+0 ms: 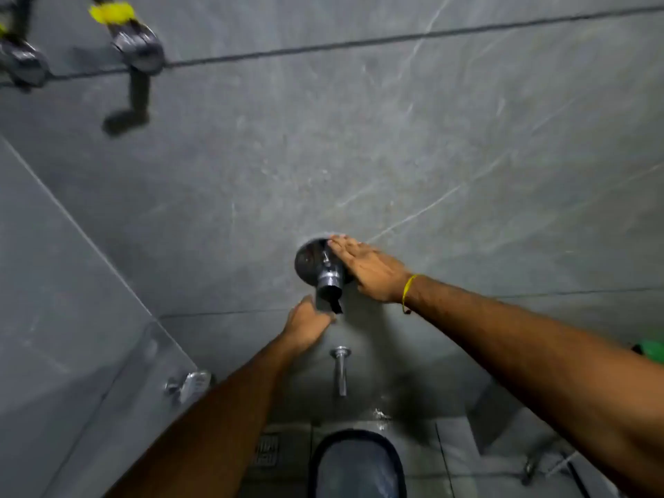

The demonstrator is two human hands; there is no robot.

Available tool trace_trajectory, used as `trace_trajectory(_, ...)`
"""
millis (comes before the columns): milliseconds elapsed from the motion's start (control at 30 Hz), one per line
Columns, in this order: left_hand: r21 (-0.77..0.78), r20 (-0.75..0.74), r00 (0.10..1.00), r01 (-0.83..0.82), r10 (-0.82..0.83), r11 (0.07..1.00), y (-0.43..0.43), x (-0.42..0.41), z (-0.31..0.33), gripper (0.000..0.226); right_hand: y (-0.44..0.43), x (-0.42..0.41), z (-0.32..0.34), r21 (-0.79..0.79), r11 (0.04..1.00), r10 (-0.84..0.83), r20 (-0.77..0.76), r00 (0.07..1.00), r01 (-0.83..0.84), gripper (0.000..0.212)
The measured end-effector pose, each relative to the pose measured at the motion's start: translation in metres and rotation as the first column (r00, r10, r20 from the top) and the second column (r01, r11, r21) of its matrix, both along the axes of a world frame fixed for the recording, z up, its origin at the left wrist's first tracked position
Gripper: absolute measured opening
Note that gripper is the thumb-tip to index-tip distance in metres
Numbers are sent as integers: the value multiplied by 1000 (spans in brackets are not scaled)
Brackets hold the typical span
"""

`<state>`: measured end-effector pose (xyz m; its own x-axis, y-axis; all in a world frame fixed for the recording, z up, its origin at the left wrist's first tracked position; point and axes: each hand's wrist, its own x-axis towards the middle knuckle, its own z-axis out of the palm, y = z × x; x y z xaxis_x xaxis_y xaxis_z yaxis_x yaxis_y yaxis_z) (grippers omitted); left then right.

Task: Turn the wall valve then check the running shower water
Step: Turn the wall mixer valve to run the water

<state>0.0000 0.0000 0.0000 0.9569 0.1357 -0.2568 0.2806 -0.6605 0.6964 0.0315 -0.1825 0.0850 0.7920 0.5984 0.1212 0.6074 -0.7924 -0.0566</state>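
A chrome wall valve (325,273) with a round plate and a dark lever pointing down sits on the grey tiled wall at centre. My right hand (366,271) lies flat with its fingers apart against the valve's right side and the wall. My left hand (309,327) is curled just below the lever, touching or nearly touching its lower end; I cannot tell whether it grips it. A chrome spout (340,370) projects from the wall under the valve. Water splashes on the floor (381,414) beneath the spout.
Two chrome fittings with yellow tape (134,41) stick out of the wall at top left. A glass partition with a metal clamp (190,384) stands on the left. Below are a floor drain (266,449), a dark-rimmed bucket (357,465) and a green object (650,350) at right.
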Motion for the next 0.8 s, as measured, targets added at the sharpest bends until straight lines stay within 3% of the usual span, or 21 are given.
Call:
trace_trajectory(67,-174,-85,994,-88,74,981,-17,20,-12,48,5,17,-8,5,997,80,10,997,-81,84)
trace_trajectory(167,-385,-192,965,-239,177,892,-37,45,-26,50,14,36,-18,-46,989,141,8,990,-140,71)
trace_trajectory(267,-471,-243,929,-366,280,803,-36,48,-40,29,17,45,-21,-75,980,186,45,982,-182,66)
trace_trajectory(333,-545,-208,938,-346,276,764,-30,43,-43,16,18,51,-18,-65,977,208,64,976,-204,64)
trace_trajectory(433,-567,-184,964,-265,194,780,-24,38,-40,19,19,53,-15,-49,977,209,51,977,-207,59)
trace_trajectory(633,-512,-142,968,-250,206,822,-21,39,-47,8,20,52,-13,-21,987,163,28,986,-162,55)
trace_trajectory(800,-570,-128,965,-261,229,779,-20,39,-52,8,26,53,-11,-5,992,125,26,992,-125,49)
